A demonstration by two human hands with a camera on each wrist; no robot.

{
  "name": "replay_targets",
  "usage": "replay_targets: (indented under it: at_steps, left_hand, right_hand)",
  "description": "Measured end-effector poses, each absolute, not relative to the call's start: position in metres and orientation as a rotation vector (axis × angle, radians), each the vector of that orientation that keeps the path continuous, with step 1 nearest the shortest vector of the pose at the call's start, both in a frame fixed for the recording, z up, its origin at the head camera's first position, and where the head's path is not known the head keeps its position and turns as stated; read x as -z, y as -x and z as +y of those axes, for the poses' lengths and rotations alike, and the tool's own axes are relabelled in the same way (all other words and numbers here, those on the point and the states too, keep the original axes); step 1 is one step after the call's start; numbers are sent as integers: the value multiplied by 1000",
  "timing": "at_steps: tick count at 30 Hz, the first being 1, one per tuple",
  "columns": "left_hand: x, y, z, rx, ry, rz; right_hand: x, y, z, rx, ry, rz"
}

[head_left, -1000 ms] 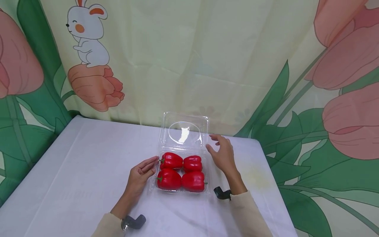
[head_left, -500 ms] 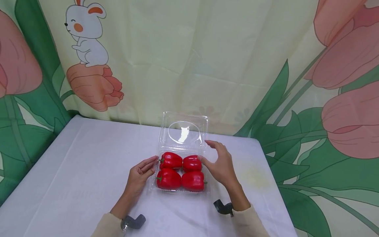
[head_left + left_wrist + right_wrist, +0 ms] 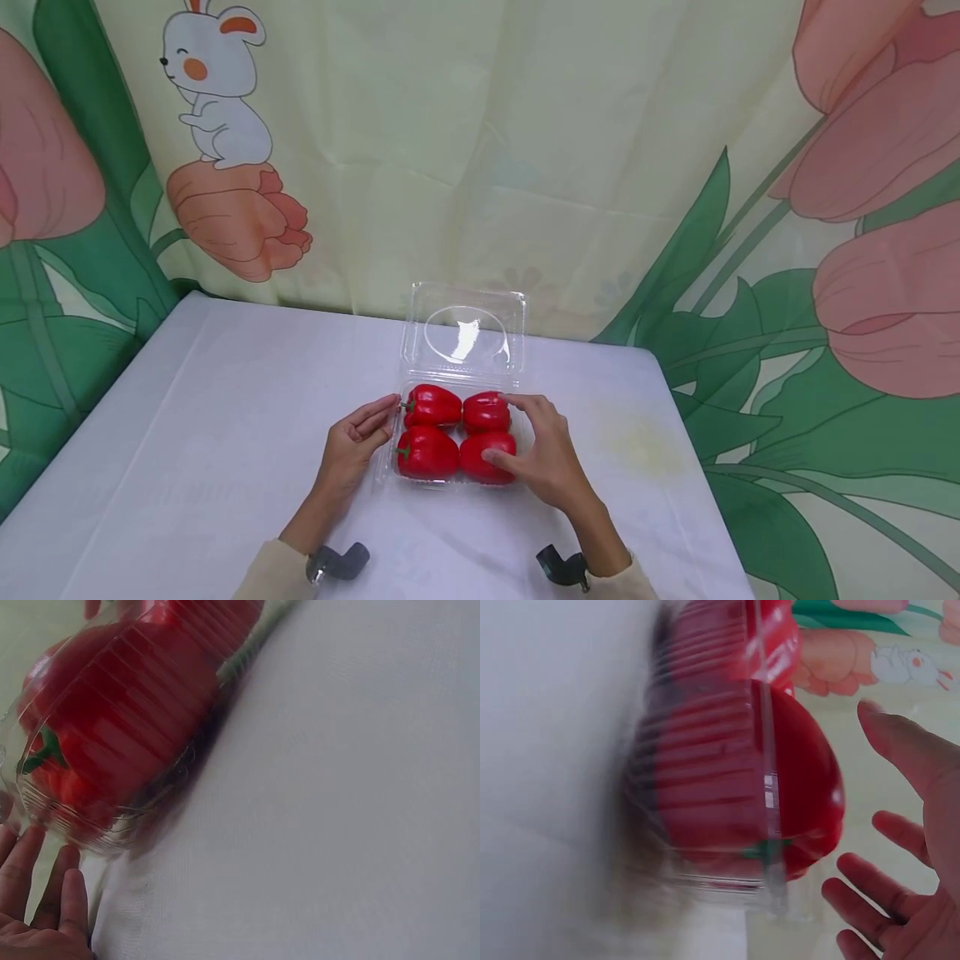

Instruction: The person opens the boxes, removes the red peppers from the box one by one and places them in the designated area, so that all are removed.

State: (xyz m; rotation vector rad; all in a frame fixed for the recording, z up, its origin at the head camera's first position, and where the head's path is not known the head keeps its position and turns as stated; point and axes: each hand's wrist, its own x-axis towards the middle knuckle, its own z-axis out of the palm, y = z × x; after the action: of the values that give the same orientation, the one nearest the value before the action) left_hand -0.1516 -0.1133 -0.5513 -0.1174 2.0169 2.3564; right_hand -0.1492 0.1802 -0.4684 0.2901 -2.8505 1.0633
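Note:
A clear plastic clamshell container (image 3: 457,485) holds several red bell peppers with green stems in two rows. My left hand (image 3: 354,446) rests at its left wall; in the left wrist view straight fingers (image 3: 64,889) touch the clear plastic near a pepper's stem. My right hand (image 3: 551,458) hovers over the right side, fingers spread around the front right pepper (image 3: 476,467). Its thumb overlaps that pepper's top in the head view, and the fingertips reach the back right pepper (image 3: 483,414). In the right wrist view, a gap shows between the fingers and the pepper (image 3: 810,780).
The container's transparent lid (image 3: 465,333) stands folded back behind the peppers, close to the printed curtain (image 3: 450,167). A white cloth (image 3: 225,433) covers the table, whose right edge slopes down past the right hand. A black wrist camera (image 3: 562,568) sits on the right wrist.
My right hand has come down from beside the lid towards the front, and its thumb now lies over the front right pepper. The left hand and the container have stayed put.

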Motion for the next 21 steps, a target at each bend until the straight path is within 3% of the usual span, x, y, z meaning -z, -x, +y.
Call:
replay_targets:
  at_steps: [21]
  left_hand:
    - [553,149,-111,-2375,72,2038]
  right_hand:
    - [485,136,183,-966,-357,-2888]
